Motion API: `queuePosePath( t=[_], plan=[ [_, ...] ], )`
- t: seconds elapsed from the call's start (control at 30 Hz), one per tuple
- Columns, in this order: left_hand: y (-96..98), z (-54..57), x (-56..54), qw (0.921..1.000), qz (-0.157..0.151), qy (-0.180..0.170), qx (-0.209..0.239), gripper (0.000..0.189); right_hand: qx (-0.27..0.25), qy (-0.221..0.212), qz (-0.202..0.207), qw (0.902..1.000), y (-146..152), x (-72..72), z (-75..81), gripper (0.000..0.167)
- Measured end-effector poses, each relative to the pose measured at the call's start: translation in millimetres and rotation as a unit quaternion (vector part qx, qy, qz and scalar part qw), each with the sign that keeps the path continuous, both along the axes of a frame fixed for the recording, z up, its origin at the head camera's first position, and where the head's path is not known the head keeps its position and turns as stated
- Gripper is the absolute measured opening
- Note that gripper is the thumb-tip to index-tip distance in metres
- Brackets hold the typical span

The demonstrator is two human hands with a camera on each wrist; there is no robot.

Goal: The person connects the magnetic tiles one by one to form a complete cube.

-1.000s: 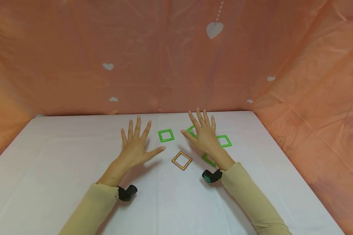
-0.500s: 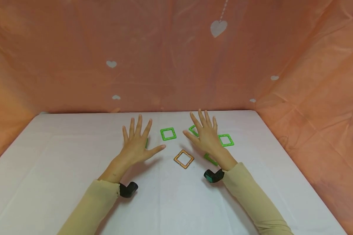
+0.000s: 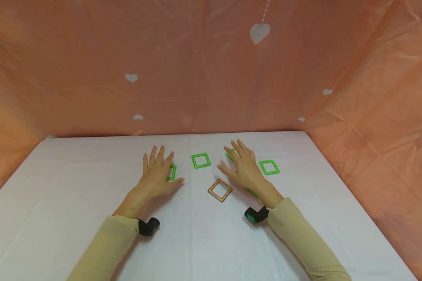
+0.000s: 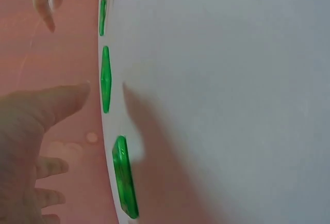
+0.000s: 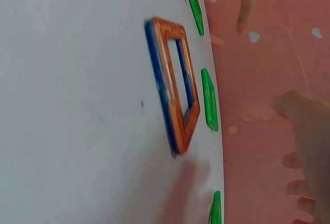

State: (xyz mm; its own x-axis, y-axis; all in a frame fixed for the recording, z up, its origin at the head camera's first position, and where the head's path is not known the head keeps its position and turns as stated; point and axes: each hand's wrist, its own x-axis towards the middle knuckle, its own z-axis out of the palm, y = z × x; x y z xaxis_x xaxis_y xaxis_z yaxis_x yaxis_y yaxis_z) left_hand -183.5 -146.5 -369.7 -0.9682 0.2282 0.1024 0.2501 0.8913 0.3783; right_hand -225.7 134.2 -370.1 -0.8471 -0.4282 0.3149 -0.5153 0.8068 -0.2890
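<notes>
My left hand hovers palm down above the table with its fingers spread, partly hiding a green square frame tile. In the left wrist view its thumb points across, apart from the green tiles. My right hand is held over the tabletop too, fingers slightly bent, covering parts of two green tiles, one under the fingers and one by the wrist. Between the hands lie an orange square tile and another green tile. The right wrist view shows the orange tile's blue edge. Neither hand holds anything.
One more green tile lies right of the right hand. White cloth covers the table. An orange curtain with pale hearts rises behind it and along the right side. Each wrist wears a black camera.
My left hand has moved left and slightly back, uncovering more of the green tile beside it. The right fingers have bent a little downward. The tiles stay in place.
</notes>
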Motion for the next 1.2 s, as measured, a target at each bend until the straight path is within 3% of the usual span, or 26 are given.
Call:
queuePosePath(
  t=[0.6,0.83,1.2],
  plan=[
    [-14.3,-6.6,5.9,1.0000,-0.002,0.000,-0.003,0.070,0.010,-0.012,0.069,0.9975,-3,10.9,-10.5,0.056],
    [-17.3,-9.0,2.5,0.9999,-0.002,-0.009,-0.010,0.069,0.019,-0.057,0.077,0.9952,-5,18.3,-9.2,0.057],
    [-16.2,-6.0,5.9,0.9994,-0.002,-0.032,-0.012,0.063,0.038,-0.086,0.071,0.9930,-3,27.0,-13.3,0.060]
  ],
)
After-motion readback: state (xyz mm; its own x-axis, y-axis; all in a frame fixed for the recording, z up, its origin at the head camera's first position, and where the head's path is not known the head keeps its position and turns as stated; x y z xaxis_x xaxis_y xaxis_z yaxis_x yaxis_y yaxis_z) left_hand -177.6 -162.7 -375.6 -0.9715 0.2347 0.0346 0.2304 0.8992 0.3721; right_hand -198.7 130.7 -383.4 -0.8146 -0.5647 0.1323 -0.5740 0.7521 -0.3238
